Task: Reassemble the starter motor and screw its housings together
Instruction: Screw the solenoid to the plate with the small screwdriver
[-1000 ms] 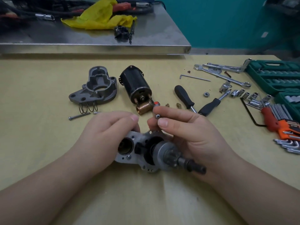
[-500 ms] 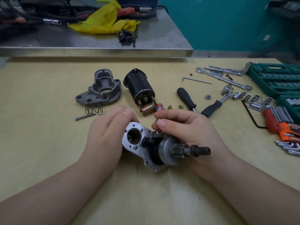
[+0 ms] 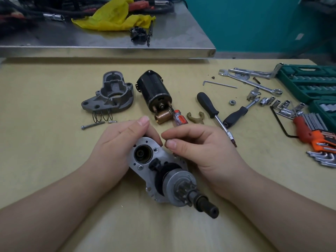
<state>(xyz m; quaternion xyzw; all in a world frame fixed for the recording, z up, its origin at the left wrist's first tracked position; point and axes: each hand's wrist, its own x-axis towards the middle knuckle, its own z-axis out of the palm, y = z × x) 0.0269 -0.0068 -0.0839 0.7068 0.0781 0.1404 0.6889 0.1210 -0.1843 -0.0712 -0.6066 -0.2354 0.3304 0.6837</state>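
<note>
My left hand (image 3: 120, 148) grips the upper left edge of the silver starter housing plate (image 3: 143, 165), which rests on the table with its pinion gear and shaft (image 3: 189, 192) pointing toward me and to the right. My right hand (image 3: 203, 151) pinches a small dark part, mostly hidden, at the plate's top edge. Farther back lie the grey nose housing (image 3: 111, 93), the black motor body (image 3: 154, 90), a copper plunger (image 3: 162, 117), a spring (image 3: 101, 116), a long bolt (image 3: 92, 125) and a tan fork lever (image 3: 196, 118).
A small orange-banded screwdriver (image 3: 179, 119) and two black-handled drivers (image 3: 209, 106) lie behind my right hand. Wrenches (image 3: 254, 84), sockets, orange hex keys (image 3: 316, 135) and a green socket case (image 3: 309, 82) fill the right side. A steel shelf (image 3: 109, 50) overhangs the back.
The housing plate has been tilted and turned so its shaft points down toward me. My right hand has drawn in to the plate's top edge with the small part.
</note>
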